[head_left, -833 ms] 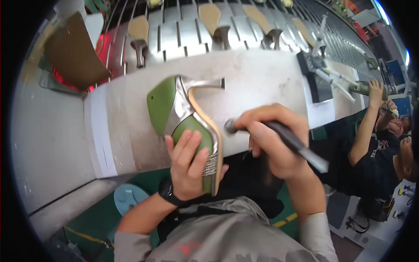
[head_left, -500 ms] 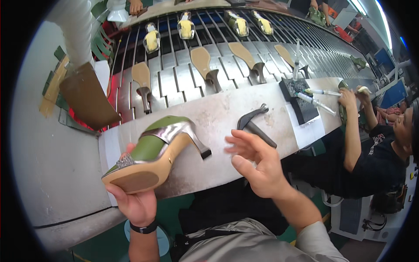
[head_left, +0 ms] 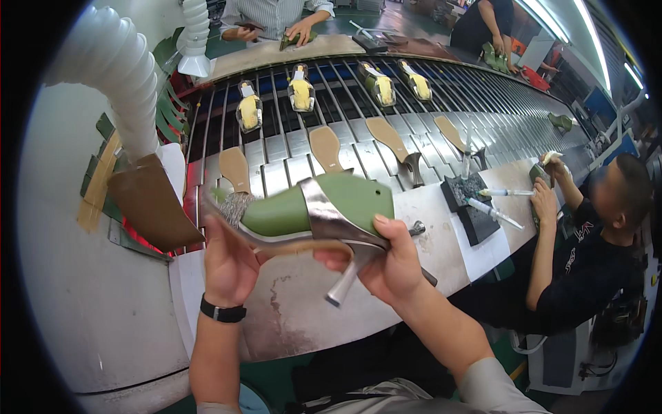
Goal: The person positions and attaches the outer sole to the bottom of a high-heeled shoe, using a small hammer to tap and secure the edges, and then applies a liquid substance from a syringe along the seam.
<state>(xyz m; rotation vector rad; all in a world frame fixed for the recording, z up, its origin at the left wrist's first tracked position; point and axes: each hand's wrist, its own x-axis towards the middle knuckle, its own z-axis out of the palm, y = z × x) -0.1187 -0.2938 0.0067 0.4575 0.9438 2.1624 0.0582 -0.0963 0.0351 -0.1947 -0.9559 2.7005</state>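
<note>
I hold a green high-heeled shoe (head_left: pixel 279 215) in both hands above the near worktable. It lies on its side, toe to the left, with a silver strap across it, a glittery toe ornament and a metallic heel pointing down. My left hand (head_left: pixel 232 269) is closed round the toe end. My right hand (head_left: pixel 394 265) grips the back end by the heel, thumb on the green surface near a small dark hole. Behind my right hand lies a hammer (head_left: pixel 417 228); mostly its metal head and handle end show.
Beyond the table runs a slatted metal conveyor (head_left: pixel 276 148) carrying tan soles with heels (head_left: pixel 386 138) and several yellow-filled shoe parts (head_left: pixel 301 95). A dark block (head_left: pixel 474 222) with syringes (head_left: pixel 510 192) stands at right, beside a co-worker (head_left: pixel 586 241). A brown board (head_left: pixel 148 203) and white hose (head_left: pixel 117 83) stand left.
My right hand, empty and apart before, has closed on the heel end of the shoe. The shoe has turned from sole-facing to side-on and moved right. The view has tilted up.
</note>
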